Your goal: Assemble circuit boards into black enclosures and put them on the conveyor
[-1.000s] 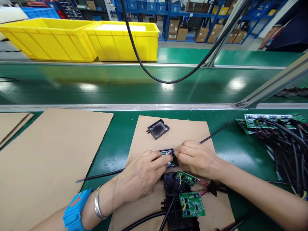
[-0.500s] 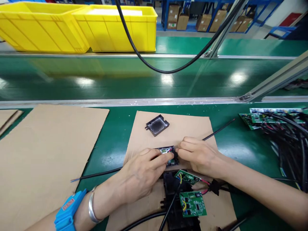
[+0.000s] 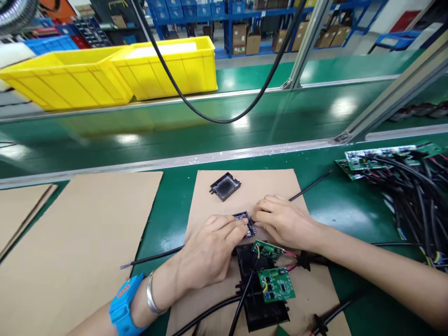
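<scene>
My left hand (image 3: 212,249) is closed over a small black plastic case (image 3: 251,229) with a circuit board inside, its fingertips pressing in at the board. At the case's right end, my right hand (image 3: 282,224) pinches a black cable (image 3: 310,187); the pinch point is partly hidden. Another black cable (image 3: 157,256) runs out left from under my left hand. Behind the hands lies an open black case half (image 3: 225,186). Closer to me, two green circuit boards, one small (image 3: 269,250) and one larger (image 3: 278,284), rest over black case parts (image 3: 266,316) with wires attached.
A cardboard sheet (image 3: 206,205) lies under the work, with a larger cardboard sheet (image 3: 87,242) to the left. Wired boards and cables (image 3: 416,186) are heaped at the right. Yellow bins (image 3: 175,70) stand beyond the metal rail (image 3: 210,157). A black cable (image 3: 224,121) hangs in front.
The camera view has tilted and shifted, so more of the background shows. Both hands stay at the small case, the left fingers lying slightly flatter over it.
</scene>
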`<state>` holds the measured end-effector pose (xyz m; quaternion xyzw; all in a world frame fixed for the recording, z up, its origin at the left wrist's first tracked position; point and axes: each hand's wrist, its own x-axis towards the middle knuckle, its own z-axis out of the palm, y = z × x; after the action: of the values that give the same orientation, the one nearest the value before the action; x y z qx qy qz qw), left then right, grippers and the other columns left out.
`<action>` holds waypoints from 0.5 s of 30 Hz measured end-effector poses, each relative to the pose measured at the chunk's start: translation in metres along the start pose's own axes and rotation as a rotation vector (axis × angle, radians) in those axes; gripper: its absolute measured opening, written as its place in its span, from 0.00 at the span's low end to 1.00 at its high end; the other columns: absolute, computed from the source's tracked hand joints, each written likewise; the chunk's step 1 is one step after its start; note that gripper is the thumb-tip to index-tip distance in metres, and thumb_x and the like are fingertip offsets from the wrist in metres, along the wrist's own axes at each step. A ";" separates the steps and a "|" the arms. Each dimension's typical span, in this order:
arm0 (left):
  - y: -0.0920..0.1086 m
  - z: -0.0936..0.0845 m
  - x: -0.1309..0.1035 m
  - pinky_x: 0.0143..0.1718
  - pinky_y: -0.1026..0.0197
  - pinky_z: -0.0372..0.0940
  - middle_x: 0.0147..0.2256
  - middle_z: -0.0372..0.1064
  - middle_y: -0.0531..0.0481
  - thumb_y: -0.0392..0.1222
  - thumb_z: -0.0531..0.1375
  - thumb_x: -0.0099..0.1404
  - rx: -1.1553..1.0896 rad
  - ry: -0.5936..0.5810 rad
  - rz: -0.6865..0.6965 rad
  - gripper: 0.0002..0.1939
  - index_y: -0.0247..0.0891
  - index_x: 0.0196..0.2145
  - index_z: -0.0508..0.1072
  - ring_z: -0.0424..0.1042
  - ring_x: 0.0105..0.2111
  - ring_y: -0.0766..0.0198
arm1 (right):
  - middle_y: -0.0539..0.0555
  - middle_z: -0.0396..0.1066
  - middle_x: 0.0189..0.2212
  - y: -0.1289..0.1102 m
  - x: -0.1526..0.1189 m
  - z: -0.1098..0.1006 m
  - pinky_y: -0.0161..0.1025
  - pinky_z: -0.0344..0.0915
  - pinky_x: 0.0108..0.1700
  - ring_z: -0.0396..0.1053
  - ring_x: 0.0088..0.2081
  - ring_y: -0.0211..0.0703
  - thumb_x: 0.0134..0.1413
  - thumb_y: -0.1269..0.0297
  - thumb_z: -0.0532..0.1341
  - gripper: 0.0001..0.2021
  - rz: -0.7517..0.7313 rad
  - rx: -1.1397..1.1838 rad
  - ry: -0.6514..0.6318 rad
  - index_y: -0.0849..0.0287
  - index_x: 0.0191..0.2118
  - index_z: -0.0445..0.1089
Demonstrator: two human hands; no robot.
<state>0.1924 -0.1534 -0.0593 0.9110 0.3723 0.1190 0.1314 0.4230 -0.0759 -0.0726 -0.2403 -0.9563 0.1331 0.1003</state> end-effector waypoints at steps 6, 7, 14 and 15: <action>0.015 0.021 -0.003 0.50 0.50 0.65 0.51 0.65 0.29 0.25 0.45 0.64 0.226 -0.007 -0.088 0.30 0.19 0.64 0.48 0.66 0.49 0.50 | 0.56 0.68 0.32 0.002 -0.003 0.011 0.41 0.54 0.39 0.59 0.36 0.45 0.63 0.76 0.50 0.12 -0.073 0.000 0.095 0.63 0.39 0.71; 0.018 0.021 -0.001 0.48 0.49 0.65 0.49 0.67 0.28 0.25 0.44 0.65 0.266 -0.018 -0.107 0.29 0.18 0.63 0.49 0.67 0.47 0.50 | 0.56 0.68 0.32 0.001 -0.002 0.012 0.41 0.54 0.38 0.59 0.36 0.45 0.63 0.76 0.50 0.12 -0.100 -0.027 0.101 0.64 0.38 0.71; 0.013 0.003 0.000 0.51 0.47 0.62 0.53 0.65 0.30 0.27 0.47 0.64 0.160 -0.001 -0.063 0.30 0.24 0.64 0.49 0.66 0.49 0.51 | 0.55 0.70 0.34 0.008 -0.001 0.005 0.41 0.58 0.41 0.62 0.38 0.45 0.64 0.70 0.55 0.09 -0.070 -0.003 0.066 0.61 0.42 0.73; 0.011 0.001 -0.004 0.52 0.47 0.61 0.55 0.63 0.32 0.29 0.49 0.65 0.113 0.048 -0.087 0.31 0.27 0.64 0.48 0.65 0.51 0.51 | 0.55 0.70 0.36 0.010 -0.004 0.002 0.41 0.59 0.43 0.63 0.39 0.46 0.64 0.68 0.56 0.09 -0.047 0.019 0.066 0.61 0.44 0.72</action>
<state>0.1967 -0.1636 -0.0570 0.8967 0.4210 0.1137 0.0758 0.4304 -0.0695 -0.0785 -0.2210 -0.9565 0.1316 0.1374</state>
